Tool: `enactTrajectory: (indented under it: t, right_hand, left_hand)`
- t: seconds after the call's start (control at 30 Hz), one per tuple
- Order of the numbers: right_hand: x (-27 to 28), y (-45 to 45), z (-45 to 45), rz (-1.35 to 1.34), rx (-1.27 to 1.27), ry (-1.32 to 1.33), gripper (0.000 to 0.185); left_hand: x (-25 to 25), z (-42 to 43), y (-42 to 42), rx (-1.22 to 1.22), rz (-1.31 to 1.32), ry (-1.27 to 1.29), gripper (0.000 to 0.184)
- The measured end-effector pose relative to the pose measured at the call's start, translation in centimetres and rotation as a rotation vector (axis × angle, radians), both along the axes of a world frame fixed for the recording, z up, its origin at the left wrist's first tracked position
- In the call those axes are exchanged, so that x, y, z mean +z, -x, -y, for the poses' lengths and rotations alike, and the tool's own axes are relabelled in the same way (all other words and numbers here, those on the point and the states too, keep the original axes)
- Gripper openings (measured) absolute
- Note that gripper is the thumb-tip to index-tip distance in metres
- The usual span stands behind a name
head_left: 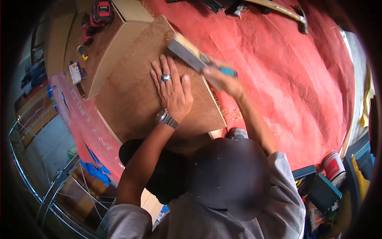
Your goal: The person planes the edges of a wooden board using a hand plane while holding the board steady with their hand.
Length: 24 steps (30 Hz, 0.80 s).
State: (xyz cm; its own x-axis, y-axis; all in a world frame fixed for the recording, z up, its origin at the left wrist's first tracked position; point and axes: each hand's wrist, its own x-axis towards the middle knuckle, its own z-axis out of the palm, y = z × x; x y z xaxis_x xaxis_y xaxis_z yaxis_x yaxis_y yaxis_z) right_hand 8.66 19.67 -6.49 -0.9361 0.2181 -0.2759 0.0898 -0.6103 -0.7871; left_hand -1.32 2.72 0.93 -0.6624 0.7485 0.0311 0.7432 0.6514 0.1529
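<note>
My left hand lies flat on a brown wooden board, fingers stretched out, with a ring and a wristwatch on it. The fingers press on the board's face and grip nothing. In my right hand is a hand plane, a long grey tool with a teal end, blurred by motion. The tool lies along the board's right edge, near its upper corner. Curly wood shavings are scattered beside that edge. My right fingers wrap round the tool's rear part.
Left of the board, a brown panel carries a red cordless drill, a yellow-black tool and a small box. A hammer lies on the red sheet. A toolbox and can stand lower right.
</note>
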Motion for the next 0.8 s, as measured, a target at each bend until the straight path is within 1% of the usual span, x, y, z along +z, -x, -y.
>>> enactTrajectory:
  t: [0.13,0.2,0.23,0.27,0.33,0.37,0.43,0.47,0.53,0.57,0.6,0.63,0.67,0.7,0.8]
  right_hand:
    - [-0.7,-12.8,3.8,0.152,0.058,0.078,0.072]
    - [0.7,-14.8,4.6,0.143,0.028,0.140,0.073]
    - [1.0,-14.8,4.7,0.132,0.004,0.165,0.073]
    - [0.1,-13.6,4.1,0.154,0.077,0.103,0.071]
    - [-0.7,-7.1,1.9,0.117,0.064,0.076,0.067]
    - [-0.6,-3.4,1.8,0.058,-0.019,0.115,0.065]
    - [-0.3,1.0,0.8,-0.057,-0.094,0.091,0.062]
    - [-0.3,1.1,0.6,-0.036,-0.058,0.082,0.063]
    - [-0.4,-1.6,0.6,0.046,0.016,0.070,0.064]
    - [0.2,-3.8,0.9,0.073,-0.004,0.003,0.064]
    - [-0.7,-6.6,2.1,0.088,-0.010,0.057,0.065]
    - [-1.0,-10.1,3.0,0.171,0.024,0.117,0.067]
    - [-0.8,-13.9,4.1,0.229,0.045,0.116,0.074]
    - [0.4,-15.0,4.4,0.287,0.067,0.116,0.081]
    - [1.2,-13.8,5.1,0.226,-0.037,0.245,0.084]
  left_hand:
    - [0.1,-0.1,0.0,0.014,0.013,0.005,0.070]
    - [0.0,0.0,0.0,0.023,0.024,-0.004,0.070]
    - [-0.2,0.0,0.1,0.022,0.019,-0.013,0.070]
    - [-0.2,0.0,0.2,0.015,0.018,-0.020,0.070]
    - [-0.2,0.0,0.3,0.000,0.006,0.001,0.069]
    - [-0.2,0.0,0.1,-0.004,-0.002,0.010,0.069]
    - [-0.1,-0.1,-0.2,-0.006,-0.007,0.014,0.068]
    - [-0.1,-0.1,0.0,-0.003,-0.015,0.015,0.068]
    - [0.1,0.0,-0.3,-0.009,0.000,0.009,0.068]
    - [0.0,-0.2,-0.1,-0.011,-0.006,0.000,0.068]
    - [0.1,0.0,0.0,-0.009,-0.009,0.003,0.068]
    - [0.1,0.1,-0.1,-0.004,-0.004,0.006,0.068]
    - [0.2,-0.1,0.0,0.000,0.000,0.010,0.068]
    - [0.1,-0.1,0.1,0.005,0.005,0.014,0.068]
    - [0.1,-0.1,0.1,-0.003,0.017,-0.005,0.067]
